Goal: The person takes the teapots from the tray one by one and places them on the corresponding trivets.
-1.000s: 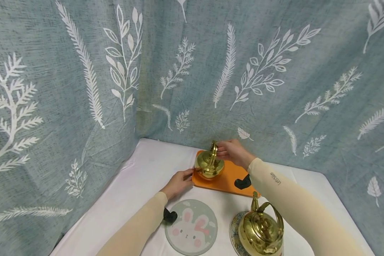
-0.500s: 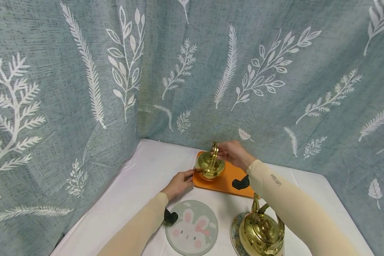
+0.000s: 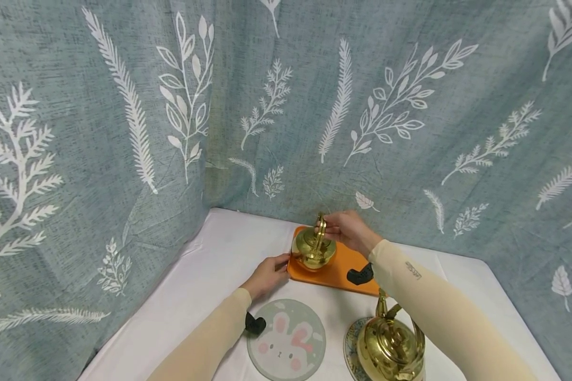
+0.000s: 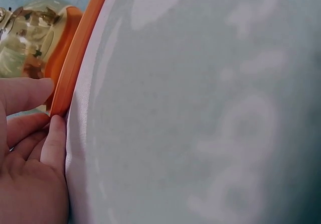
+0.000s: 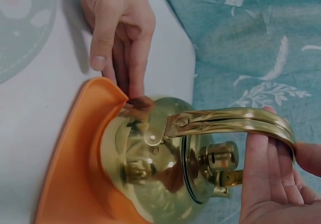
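A small brass kettle stands on the left end of an orange tray near the back curtain. My right hand holds the kettle's arched handle; its fingers pass beneath the handle, and the thumb is at the outer side. The left hand grips the tray's left end at the near corner. In the left wrist view, one finger lies at the top of the rim and others meet it lower down; part of their contact is hidden. The kettle's lid is on.
A larger brass kettle sits on a patterned round mat at the front right, partly behind my right sleeve. A round rabbit-print mat lies near my left forearm. A leaf-print curtain borders the white table.
Both hands and the small kettle stay in place on the tray. The view shifts only slightly.
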The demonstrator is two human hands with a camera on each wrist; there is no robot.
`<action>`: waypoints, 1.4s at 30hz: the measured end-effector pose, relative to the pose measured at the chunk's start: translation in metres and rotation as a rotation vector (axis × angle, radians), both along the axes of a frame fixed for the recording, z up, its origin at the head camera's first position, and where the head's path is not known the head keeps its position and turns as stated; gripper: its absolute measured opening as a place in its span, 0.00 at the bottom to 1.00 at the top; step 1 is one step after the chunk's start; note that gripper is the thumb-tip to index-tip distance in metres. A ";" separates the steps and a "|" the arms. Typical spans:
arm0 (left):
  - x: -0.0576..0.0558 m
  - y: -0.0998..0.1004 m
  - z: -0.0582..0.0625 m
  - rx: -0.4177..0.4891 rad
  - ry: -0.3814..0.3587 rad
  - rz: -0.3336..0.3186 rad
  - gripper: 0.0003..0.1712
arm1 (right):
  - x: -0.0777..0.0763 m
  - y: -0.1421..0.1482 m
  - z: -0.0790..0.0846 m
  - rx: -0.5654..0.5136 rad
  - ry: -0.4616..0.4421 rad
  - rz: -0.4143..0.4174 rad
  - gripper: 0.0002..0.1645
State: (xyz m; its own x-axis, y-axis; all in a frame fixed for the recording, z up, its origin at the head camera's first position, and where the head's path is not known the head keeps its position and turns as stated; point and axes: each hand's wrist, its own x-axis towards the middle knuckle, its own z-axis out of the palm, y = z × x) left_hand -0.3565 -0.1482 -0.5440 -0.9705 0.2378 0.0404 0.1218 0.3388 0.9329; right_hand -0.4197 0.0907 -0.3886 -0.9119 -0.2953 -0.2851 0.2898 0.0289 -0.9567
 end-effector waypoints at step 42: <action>0.005 0.002 0.003 0.051 0.025 -0.040 0.34 | 0.045 0.007 0.027 -0.062 0.040 0.033 0.25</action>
State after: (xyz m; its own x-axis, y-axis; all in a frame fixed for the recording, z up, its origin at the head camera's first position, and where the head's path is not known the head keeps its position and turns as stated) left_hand -0.3511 -0.1463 -0.5414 -0.9586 0.2738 0.0779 0.1582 0.2849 0.9454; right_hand -0.3743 0.0975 -0.3621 -0.9116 -0.3416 -0.2285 0.2507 -0.0216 -0.9678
